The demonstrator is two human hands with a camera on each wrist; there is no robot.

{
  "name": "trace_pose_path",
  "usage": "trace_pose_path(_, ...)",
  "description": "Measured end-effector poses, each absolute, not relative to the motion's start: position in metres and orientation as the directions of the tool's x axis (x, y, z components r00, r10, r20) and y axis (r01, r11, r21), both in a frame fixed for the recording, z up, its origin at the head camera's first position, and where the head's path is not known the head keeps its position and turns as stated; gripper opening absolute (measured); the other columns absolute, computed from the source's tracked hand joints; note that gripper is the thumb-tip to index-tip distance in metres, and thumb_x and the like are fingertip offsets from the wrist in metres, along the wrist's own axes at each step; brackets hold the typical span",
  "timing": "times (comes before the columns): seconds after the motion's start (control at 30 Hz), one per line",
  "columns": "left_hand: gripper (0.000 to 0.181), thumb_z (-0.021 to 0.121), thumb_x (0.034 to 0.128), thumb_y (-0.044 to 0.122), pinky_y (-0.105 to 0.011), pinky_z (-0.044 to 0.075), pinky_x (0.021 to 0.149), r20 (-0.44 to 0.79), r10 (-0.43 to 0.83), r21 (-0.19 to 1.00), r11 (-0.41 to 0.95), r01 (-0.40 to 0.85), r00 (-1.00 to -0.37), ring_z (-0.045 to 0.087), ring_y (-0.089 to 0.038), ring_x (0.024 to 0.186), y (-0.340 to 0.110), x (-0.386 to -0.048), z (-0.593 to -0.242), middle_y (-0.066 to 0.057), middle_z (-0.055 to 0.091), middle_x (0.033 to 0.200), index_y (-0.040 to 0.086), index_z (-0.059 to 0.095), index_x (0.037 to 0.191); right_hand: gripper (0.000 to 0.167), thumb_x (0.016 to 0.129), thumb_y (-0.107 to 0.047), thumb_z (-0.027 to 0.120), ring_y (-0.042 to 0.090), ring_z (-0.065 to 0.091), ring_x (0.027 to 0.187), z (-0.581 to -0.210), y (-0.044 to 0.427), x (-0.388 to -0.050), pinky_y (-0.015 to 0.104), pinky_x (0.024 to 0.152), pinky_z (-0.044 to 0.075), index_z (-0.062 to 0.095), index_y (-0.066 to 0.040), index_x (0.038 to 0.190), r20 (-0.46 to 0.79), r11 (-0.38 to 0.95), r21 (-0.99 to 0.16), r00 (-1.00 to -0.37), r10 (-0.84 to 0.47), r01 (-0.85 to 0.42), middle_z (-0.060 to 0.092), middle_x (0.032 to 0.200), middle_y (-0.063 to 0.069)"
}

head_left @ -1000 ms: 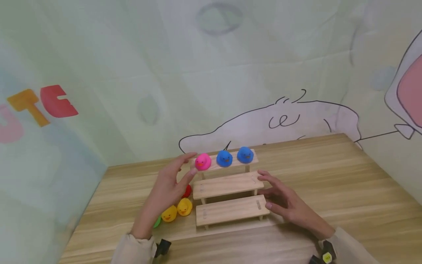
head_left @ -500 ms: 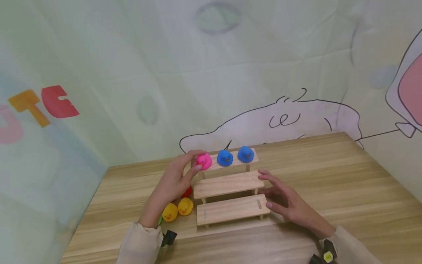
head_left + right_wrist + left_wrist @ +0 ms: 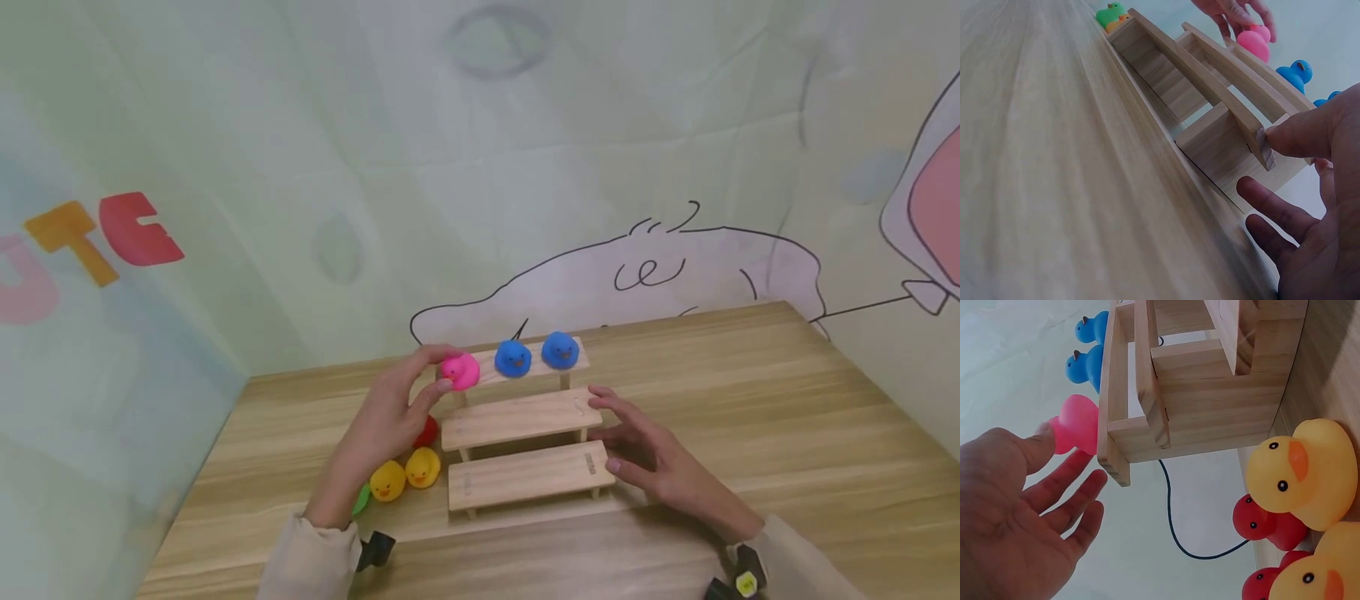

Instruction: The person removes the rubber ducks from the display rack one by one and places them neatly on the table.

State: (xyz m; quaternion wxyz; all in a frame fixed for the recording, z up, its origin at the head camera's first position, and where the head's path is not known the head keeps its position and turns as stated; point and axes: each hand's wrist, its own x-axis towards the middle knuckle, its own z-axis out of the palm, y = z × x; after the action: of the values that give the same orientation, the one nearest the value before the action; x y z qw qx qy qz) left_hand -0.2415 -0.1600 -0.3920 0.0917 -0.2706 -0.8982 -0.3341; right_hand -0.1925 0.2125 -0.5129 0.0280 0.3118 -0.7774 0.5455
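My left hand (image 3: 390, 412) pinches a pink duck (image 3: 461, 372) between thumb and index finger at the left end of the top step (image 3: 489, 375) of a wooden rack. In the left wrist view the thumb touches the pink duck (image 3: 1079, 424), and the other fingers are spread. Two blue ducks, a left one (image 3: 513, 358) and a right one (image 3: 560, 350), sit farther right on that step. My right hand (image 3: 660, 467) is at the rack's right side; in the right wrist view its thumb touches the end of the lowest step (image 3: 1204, 75), its lower fingers apart from the side panel.
Left of the rack on the wooden table (image 3: 750, 375) stand two yellow ducks (image 3: 387, 481), (image 3: 423, 468), with red (image 3: 426, 432) and green (image 3: 362, 498) ones partly hidden by the left arm. A patterned cloth (image 3: 375, 208) hangs behind the table.
The left thumb and index finger have closed on the pink duck, which has turned and shifted slightly left. The right hand stays where it was.
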Motion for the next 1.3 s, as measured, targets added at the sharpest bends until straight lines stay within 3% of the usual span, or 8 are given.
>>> trace_pose_path(0.27,0.041,0.073,0.1019,0.020,-0.059,0.053,0.116,0.333,0.440,0.552,0.626,0.551,-0.834,0.064,-0.031,0.135,-0.154,-0.245,-0.390,-0.002,0.072,0.139,0.020,0.061,0.141,0.079,0.097,0.003,0.071,0.021,0.071,0.128,-0.512,0.215,-0.193,0.034,0.111,0.057,0.035,-0.012,0.166,0.401,0.219,-0.818,-0.800,-0.446,-0.532,0.020,0.182,0.002)
trace_pose_path(0.5,0.040,0.074,0.1018,0.020,-0.057,0.056,0.113,0.330,0.444,0.571,0.609,0.550,-0.833,0.067,-0.028,0.125,-0.153,-0.247,-0.394,-0.003,0.073,0.132,0.021,0.060,0.139,0.079,0.097,0.002,0.072,0.024,0.071,0.129,-0.513,0.213,-0.193,0.035,0.110,0.058,0.036,-0.011,0.166,0.398,0.216,-0.819,-0.798,-0.452,-0.531,0.021,0.178,0.025)
trace_pose_path(0.77,0.040,0.073,0.1022,0.019,-0.057,0.055,0.114,0.339,0.428,0.573,0.612,0.545,-0.838,0.066,-0.028,0.132,-0.159,-0.239,-0.392,-0.002,0.073,0.137,0.020,0.061,0.140,0.079,0.097,0.003,0.071,0.025,0.072,0.128,-0.514,0.214,-0.193,0.034,0.111,0.057,0.035,-0.010,0.166,0.408,0.214,-0.813,-0.792,-0.454,-0.542,0.020,0.178,0.025)
trace_pose_path(0.93,0.044,0.075,0.1015,0.019,-0.060,0.055,0.113,0.339,0.398,0.568,0.636,0.523,-0.852,0.065,-0.030,0.134,-0.167,-0.231,-0.392,-0.003,0.071,0.141,0.020,0.061,0.143,0.078,0.098,0.003,0.071,0.021,0.072,0.128,-0.515,0.215,-0.193,0.032,0.112,0.056,0.035,-0.011,0.166,0.405,0.223,-0.812,-0.797,-0.449,-0.539,0.021,0.180,0.017)
trace_pose_path(1.07,0.046,0.076,0.1009,0.019,-0.056,0.058,0.108,0.369,0.370,0.537,0.664,0.521,-0.852,0.066,-0.029,0.131,-0.179,-0.224,-0.395,-0.003,0.071,0.141,0.017,0.061,0.144,0.078,0.098,0.002,0.071,0.023,0.072,0.129,-0.513,0.215,-0.192,0.032,0.112,0.056,0.035,-0.012,0.166,0.397,0.224,-0.819,-0.803,-0.444,-0.529,0.021,0.181,0.011)
trace_pose_path(1.3,0.042,0.077,0.0997,0.015,-0.047,0.063,0.095,0.409,0.338,0.483,0.708,0.515,-0.848,0.071,-0.025,0.119,-0.209,-0.202,-0.403,-0.002,0.075,0.134,0.016,0.064,0.139,0.078,0.097,0.003,0.072,0.026,0.071,0.129,-0.513,0.212,-0.193,0.034,0.111,0.058,0.035,-0.010,0.166,0.402,0.197,-0.826,-0.796,-0.452,-0.528,0.020,0.180,0.019)
